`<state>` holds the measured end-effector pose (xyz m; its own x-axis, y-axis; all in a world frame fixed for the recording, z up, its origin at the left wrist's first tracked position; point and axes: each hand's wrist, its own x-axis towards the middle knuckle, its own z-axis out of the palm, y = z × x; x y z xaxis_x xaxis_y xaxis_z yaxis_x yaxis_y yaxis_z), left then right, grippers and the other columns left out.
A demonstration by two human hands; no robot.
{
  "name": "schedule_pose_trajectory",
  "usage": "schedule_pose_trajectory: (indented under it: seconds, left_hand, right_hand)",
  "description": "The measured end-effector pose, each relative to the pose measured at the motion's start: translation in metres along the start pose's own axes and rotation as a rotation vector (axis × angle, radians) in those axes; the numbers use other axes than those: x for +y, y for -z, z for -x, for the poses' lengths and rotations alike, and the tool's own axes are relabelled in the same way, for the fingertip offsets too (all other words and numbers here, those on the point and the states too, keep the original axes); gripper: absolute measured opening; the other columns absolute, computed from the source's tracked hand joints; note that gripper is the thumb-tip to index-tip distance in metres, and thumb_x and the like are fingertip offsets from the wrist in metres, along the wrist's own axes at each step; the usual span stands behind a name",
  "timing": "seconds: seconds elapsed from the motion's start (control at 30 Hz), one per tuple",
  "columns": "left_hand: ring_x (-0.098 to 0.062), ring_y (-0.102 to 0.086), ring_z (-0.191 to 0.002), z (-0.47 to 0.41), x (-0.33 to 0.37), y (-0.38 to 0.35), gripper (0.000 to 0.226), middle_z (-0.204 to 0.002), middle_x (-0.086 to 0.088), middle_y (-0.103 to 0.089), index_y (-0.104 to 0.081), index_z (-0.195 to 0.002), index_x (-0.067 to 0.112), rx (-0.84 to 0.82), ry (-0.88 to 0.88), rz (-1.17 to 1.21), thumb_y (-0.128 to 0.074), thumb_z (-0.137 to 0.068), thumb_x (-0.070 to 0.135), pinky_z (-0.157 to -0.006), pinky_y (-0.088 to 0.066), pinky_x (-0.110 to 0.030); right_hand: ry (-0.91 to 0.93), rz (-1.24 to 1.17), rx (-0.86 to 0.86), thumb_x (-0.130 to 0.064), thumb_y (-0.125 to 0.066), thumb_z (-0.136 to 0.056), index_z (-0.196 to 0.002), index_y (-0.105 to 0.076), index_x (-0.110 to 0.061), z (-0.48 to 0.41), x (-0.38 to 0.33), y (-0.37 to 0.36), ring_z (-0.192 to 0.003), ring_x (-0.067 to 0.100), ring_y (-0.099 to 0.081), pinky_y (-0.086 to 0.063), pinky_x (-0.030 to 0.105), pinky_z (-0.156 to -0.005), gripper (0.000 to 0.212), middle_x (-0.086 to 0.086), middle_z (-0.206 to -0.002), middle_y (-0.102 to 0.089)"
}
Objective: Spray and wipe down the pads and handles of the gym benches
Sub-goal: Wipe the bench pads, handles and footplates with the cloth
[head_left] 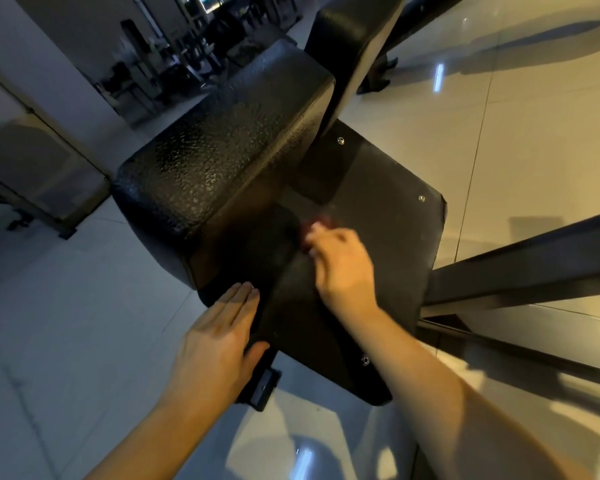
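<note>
A black padded gym bench seat (pixel 222 150) with a pebbled surface fills the middle of the view, and a second upright pad (pixel 347 46) rises behind it. Below them lies a flat black base plate (pixel 388 209) with several rivets. My left hand (pixel 219 337) rests flat with straight fingers on the plate's near left edge, thumb tucked under the rim. My right hand (pixel 340 265) has curled fingers pressed down in the gap under the seat pad, gripping something small and reddish (pixel 321 221) that is blurred and mostly hidden.
Glossy pale floor tiles (pixel 534 133) surround the bench. A dark frame bar (pixel 534 268) runs out to the right. A grey machine panel (pixel 39 174) stands at the left. More gym equipment (pixel 187 57) sits far back.
</note>
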<state>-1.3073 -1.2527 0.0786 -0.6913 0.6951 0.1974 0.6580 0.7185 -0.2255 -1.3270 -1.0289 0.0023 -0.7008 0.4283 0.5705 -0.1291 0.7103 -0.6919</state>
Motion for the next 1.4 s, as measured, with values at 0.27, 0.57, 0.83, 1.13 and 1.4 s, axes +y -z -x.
schedule_pose_trajectory:
  seconds: [0.27,0.57,0.83,1.13,1.4]
  left_hand:
    - [-0.028,-0.061,-0.127,0.004,0.001,0.003,0.080,-0.141,-0.012,-0.061,-0.061,-0.138,0.006,-0.010,0.007,-0.021,-0.093,-0.068,0.028,-0.100,-0.048,-0.037]
    - [-0.028,-0.062,-0.120,0.009,0.003,0.005,0.069,-0.130,-0.010,-0.065,-0.068,-0.128,0.006,-0.001,0.038,-0.063,-0.092,-0.069,0.031,-0.092,-0.053,-0.036]
    - [-0.027,-0.060,-0.118,0.006,-0.004,0.004,0.066,-0.126,-0.011,-0.067,-0.070,-0.123,0.003,0.032,0.017,-0.040,-0.094,-0.065,0.022,-0.091,-0.053,-0.036]
    - [-0.031,-0.064,-0.110,-0.001,-0.003,0.006,0.065,-0.122,-0.011,-0.066,-0.072,-0.118,0.003,0.027,-0.002,-0.046,-0.096,-0.062,0.024,-0.079,-0.059,-0.040]
    - [-0.030,-0.065,-0.110,0.001,-0.002,0.007,0.057,-0.122,-0.011,-0.067,-0.073,-0.114,0.003,0.029,-0.004,-0.037,-0.095,-0.065,0.023,-0.082,-0.060,-0.040]
  right_hand:
    - [0.027,-0.090,-0.089,-0.014,-0.056,-0.099,-0.140,-0.059,-0.006,0.016,-0.025,-0.010,-0.148,0.028,-0.039,-0.031,0.046,-0.122,0.041,0.011,-0.154,-0.049]
    - [-0.293,-0.076,-0.006,-0.013,-0.055,-0.101,-0.147,-0.053,-0.008,0.003,0.012,-0.008,-0.149,0.030,-0.035,-0.029,0.048,-0.123,0.046,0.012,-0.160,-0.038]
    - [0.212,-0.095,-0.024,-0.010,-0.055,-0.096,-0.137,-0.062,-0.008,0.024,-0.017,-0.020,-0.144,0.032,-0.043,-0.034,0.048,-0.120,0.042,0.015,-0.152,-0.050]
    - [0.230,-0.081,-0.018,-0.003,-0.056,-0.095,-0.136,-0.062,-0.004,0.007,-0.015,-0.029,-0.142,0.037,-0.045,-0.031,0.043,-0.122,0.042,0.020,-0.150,-0.050]
    - [0.130,-0.098,-0.121,-0.004,-0.058,-0.093,-0.143,-0.057,-0.008,0.040,-0.036,-0.012,-0.152,0.029,-0.029,-0.031,0.050,-0.122,0.050,0.013,-0.159,-0.040]
